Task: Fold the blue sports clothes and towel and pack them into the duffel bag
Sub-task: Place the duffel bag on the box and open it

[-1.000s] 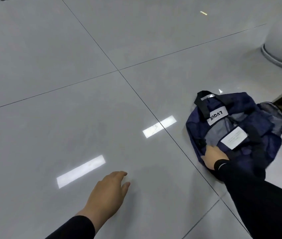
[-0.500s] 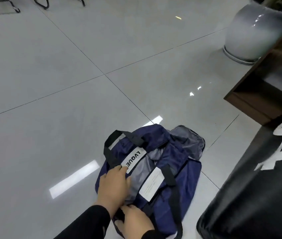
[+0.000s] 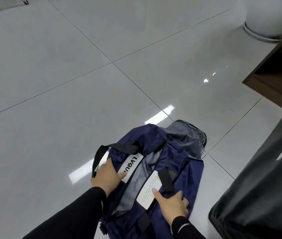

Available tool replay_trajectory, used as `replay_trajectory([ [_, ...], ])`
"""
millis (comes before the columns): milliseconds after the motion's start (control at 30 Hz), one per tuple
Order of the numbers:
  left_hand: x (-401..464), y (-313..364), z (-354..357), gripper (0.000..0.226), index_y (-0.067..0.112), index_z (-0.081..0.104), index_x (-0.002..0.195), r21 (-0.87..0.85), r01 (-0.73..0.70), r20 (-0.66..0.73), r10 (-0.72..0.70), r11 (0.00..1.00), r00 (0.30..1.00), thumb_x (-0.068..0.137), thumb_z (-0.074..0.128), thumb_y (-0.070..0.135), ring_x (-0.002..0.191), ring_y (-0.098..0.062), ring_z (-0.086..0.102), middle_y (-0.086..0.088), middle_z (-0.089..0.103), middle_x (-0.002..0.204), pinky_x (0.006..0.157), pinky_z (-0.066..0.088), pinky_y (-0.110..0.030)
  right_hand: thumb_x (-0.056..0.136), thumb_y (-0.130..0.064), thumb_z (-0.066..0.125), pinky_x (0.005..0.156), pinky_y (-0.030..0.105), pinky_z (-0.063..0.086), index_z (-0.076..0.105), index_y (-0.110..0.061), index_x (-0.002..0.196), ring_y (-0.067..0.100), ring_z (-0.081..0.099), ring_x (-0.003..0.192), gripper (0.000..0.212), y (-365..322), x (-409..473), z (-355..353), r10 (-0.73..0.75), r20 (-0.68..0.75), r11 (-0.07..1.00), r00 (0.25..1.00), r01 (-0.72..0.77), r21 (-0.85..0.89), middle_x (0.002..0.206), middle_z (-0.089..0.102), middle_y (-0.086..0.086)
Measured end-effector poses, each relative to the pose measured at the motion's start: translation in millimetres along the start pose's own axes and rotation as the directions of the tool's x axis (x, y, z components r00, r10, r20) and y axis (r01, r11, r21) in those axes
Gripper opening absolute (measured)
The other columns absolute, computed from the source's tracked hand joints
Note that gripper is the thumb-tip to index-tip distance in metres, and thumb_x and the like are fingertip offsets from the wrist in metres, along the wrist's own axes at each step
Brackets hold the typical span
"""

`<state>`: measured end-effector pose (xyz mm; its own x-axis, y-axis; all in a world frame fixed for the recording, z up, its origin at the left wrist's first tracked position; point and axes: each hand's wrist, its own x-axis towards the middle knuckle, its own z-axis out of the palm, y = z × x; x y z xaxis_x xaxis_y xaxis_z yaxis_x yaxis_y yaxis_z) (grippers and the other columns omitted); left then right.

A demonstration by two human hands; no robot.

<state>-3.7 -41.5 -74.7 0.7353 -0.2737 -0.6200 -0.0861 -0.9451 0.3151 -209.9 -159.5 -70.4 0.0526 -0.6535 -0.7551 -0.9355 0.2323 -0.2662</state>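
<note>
A navy duffel bag (image 3: pixel 174 157) lies on the grey tiled floor at the lower middle. It has black straps and a white "LVQUE" label, and its top gapes open on grey lining. My left hand (image 3: pixel 106 175) holds the bag's left rim, thumb on the label and fingers on the outer side. My right hand (image 3: pixel 173 205) grips the right rim, with its thumb on a white paper tag (image 3: pixel 149 188) and its fingers curled over the fabric. No blue clothes or towel are in sight.
A dark wooden cabinet (image 3: pixel 274 80) stands at the right, with a large pale pot (image 3: pixel 267 19) behind it. A black leather-like bulk (image 3: pixel 257 187) fills the lower right, close to the bag. Metal chair legs (image 3: pixel 7 5) show at the top left.
My left hand has come off the bare floor onto the bag's left rim. My right hand has shifted to the right rim. The two rims now sit further apart.
</note>
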Motion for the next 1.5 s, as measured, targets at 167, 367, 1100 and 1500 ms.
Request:
replay_trajectory([
  [167, 3.3, -3.2, 10.8, 0.049, 0.03, 0.048, 0.123, 0.072, 0.06, -0.055, -0.056, 0.996, 0.997, 0.087, 0.057, 0.062, 0.113, -0.023, 0.06, 0.009, 0.06, 0.109, 0.094, 0.039, -0.045, 0.087, -0.042, 0.071, 0.096, 0.048, 0.049, 0.043, -0.016, 0.131, 0.038, 0.054, 0.117, 0.059, -0.9, 28.0, -2.7, 0.029, -0.126, 0.999, 0.992, -0.026, 0.022, 0.135, 0.052, 0.016],
  [367, 8.2, 7.2, -6.2, 0.052, 0.019, 0.064, 0.103, 0.011, 0.001, -0.076, 0.0, 1.0, 0.997, 0.098, 0.036, 0.063, 0.112, -0.032, 0.061, -0.001, 0.063, 0.105, 0.103, 0.042, -0.047, 0.098, -0.012, 0.055, 0.078, 0.036, 0.049, 0.059, -0.008, 0.093, 0.032, 0.059, 0.084, 0.008, 1.4, 39.8, -31.9, -0.098, -0.172, 0.963, 0.98, 0.136, 0.231, 0.094, 0.068, 0.014],
  [1100, -474.3, 241.3, -355.5, 0.041, 0.01, 0.065, 0.12, -0.382, -0.786, -0.638, 0.477, 0.486, 0.604, 0.097, 0.06, 0.044, 0.108, -0.031, 0.061, -0.015, 0.065, 0.118, 0.089, 0.044, -0.039, 0.101, -0.009, 0.038, 0.06, 0.028, 0.038, 0.048, -0.012, 0.107, 0.019, 0.047, 0.072, 0.012, -59.7, -392.6, -435.1, -0.405, -0.684, 0.15, 0.607, 0.782, 0.605, 0.087, 0.051, 0.002],
  [1500, -675.5, 415.1, -268.2, 0.03, 0.007, 0.068, 0.117, -0.605, -0.788, -0.523, 0.691, 0.111, 0.498, 0.099, 0.062, 0.03, 0.084, -0.02, 0.066, -0.006, 0.073, 0.105, 0.073, 0.05, -0.028, 0.091, -0.02, 0.042, 0.077, 0.04, 0.053, 0.058, 0.0, 0.108, 0.023, 0.059, 0.083, 0.031, 164.5, -435.6, -684.1, -0.175, -0.869, -0.007, 0.463, 0.882, 0.472, 0.106, 0.07, 0.021],
])
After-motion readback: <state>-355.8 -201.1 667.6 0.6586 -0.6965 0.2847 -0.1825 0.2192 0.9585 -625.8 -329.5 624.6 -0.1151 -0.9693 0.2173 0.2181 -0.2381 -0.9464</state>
